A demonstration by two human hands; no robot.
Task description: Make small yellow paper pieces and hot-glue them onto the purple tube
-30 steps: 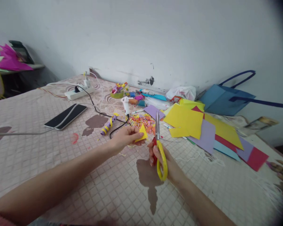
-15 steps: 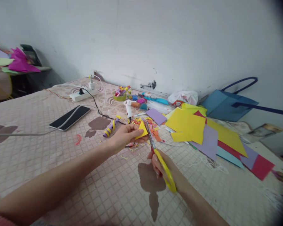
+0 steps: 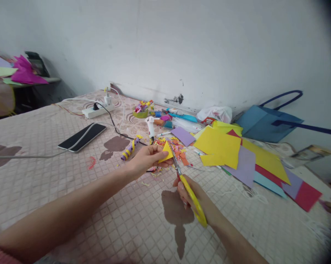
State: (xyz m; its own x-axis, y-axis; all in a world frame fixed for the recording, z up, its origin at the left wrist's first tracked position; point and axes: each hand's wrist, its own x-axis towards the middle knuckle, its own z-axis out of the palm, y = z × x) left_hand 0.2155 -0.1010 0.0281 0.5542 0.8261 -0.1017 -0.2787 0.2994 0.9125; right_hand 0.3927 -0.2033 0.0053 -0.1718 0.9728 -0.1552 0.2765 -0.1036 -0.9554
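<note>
My right hand [image 3: 199, 193] grips yellow-handled metal scissors [image 3: 184, 180], slanting far-left beside the yellow paper triangle [image 3: 167, 150] my left hand [image 3: 145, 159] pinches.

A small triangular piece of bright yellow paper [image 3: 164, 153] points one corner upward. Metal-bladed scissors with yellow and red handles [image 3: 184, 180] slant up leftward, blades along the paper's right edge (whether they touch is unclear).

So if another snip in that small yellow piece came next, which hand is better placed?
Probably the right hand: it holds the scissors, their blades beside the small yellow piece. The left hand is occupied pinching that piece.
</note>
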